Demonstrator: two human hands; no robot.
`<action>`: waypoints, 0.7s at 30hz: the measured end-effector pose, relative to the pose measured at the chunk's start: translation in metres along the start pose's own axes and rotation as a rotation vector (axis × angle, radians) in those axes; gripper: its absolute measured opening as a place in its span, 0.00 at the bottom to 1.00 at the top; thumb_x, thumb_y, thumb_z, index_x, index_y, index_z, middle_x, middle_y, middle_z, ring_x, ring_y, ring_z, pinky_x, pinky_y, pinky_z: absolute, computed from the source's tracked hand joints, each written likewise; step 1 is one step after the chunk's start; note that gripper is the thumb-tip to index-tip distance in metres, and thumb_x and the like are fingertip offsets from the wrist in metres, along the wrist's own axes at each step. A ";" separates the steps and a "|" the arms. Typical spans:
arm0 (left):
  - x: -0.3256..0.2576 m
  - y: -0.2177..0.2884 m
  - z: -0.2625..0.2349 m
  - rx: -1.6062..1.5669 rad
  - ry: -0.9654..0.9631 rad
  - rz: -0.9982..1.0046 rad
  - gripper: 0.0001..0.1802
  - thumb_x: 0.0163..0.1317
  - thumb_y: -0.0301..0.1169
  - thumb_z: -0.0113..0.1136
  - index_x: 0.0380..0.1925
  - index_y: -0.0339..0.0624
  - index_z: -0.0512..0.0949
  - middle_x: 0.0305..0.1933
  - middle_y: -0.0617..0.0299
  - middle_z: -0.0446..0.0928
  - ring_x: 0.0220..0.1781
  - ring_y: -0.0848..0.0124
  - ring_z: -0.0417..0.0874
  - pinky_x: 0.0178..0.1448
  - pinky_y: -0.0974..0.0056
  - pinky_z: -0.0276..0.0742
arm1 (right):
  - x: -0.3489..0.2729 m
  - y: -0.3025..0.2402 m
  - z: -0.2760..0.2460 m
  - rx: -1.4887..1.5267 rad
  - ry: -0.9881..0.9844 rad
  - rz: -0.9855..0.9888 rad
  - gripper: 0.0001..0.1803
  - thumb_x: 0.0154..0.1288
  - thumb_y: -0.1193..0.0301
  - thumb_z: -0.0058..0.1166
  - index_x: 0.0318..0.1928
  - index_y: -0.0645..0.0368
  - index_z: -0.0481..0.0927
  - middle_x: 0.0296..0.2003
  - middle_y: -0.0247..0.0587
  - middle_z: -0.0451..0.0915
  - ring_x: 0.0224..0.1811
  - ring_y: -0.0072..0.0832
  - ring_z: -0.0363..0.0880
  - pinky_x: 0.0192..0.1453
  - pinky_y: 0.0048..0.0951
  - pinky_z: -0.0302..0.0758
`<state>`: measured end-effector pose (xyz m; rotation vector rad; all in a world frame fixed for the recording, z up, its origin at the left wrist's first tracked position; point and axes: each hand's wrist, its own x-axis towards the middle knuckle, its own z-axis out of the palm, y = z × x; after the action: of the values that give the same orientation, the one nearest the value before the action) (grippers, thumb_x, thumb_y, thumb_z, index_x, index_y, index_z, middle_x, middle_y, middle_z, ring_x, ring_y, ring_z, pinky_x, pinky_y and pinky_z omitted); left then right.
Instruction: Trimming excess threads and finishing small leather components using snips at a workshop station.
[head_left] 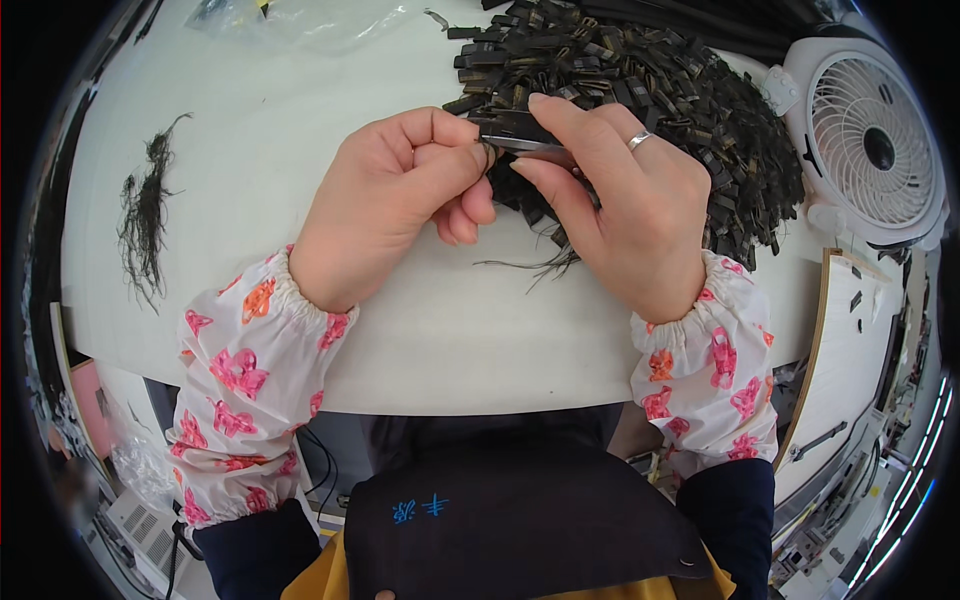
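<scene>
"Along the white, smooth tabletop (480, 345), what comes first from the left?"

"1 tangled clump of fine, loose black threads (147, 215), well apart from the hands. Then, near the far edge, a clear, crumpled plastic bag (310, 22)."

"And the left hand (390, 185)?"

"Thumb and index finger are pinched together on a small, dark, strand-like piece (489, 150), just in front of the heap; the other 3 fingers curl in."

"What about the right hand (625, 190)?"

"Thumb and index finger stand partly apart, holding a slim, dark implement with a grey metallic edge (532, 148). Its tip meets the left fingertips; how firmly it's gripped, I cannot tell."

"So how far along is this?"

"I'd judge it well short of finished. Those loose threads suggest some pieces are done, but the large heap of short, black, fabric-like strips (725, 145) looks like plenty left. Which of those are done, I cannot tell."

"And furthest right?"

"1 round, white plastic fan (880, 148), just beside the heap."
</scene>
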<state>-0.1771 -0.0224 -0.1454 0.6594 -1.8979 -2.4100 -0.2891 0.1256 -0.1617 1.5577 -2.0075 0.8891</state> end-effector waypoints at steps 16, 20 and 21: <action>0.002 -0.004 -0.008 0.449 0.009 0.241 0.06 0.62 0.27 0.53 0.35 0.36 0.74 0.25 0.64 0.77 0.23 0.81 0.73 0.28 0.77 0.70 | 0.002 0.003 -0.004 0.320 0.048 0.311 0.15 0.49 0.69 0.65 0.37 0.59 0.76 0.22 0.35 0.74 0.19 0.23 0.73 0.24 0.20 0.71; 0.019 0.015 -0.025 1.073 0.183 1.036 0.07 0.56 0.25 0.57 0.36 0.37 0.76 0.25 0.63 0.78 0.21 0.77 0.75 0.27 0.73 0.72 | 0.004 0.011 -0.007 0.446 0.129 0.366 0.17 0.47 0.70 0.68 0.36 0.61 0.76 0.23 0.33 0.77 0.19 0.16 0.68 0.25 0.17 0.69; 0.024 0.020 -0.031 1.075 0.241 1.038 0.07 0.56 0.25 0.57 0.36 0.37 0.76 0.25 0.62 0.78 0.21 0.75 0.76 0.27 0.72 0.72 | 0.002 0.013 -0.004 0.444 0.135 0.401 0.15 0.47 0.72 0.67 0.35 0.61 0.76 0.22 0.34 0.77 0.19 0.16 0.68 0.26 0.17 0.70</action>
<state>-0.1936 -0.0628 -0.1397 -0.1232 -2.3924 -0.6272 -0.3026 0.1291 -0.1603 1.2658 -2.1583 1.6431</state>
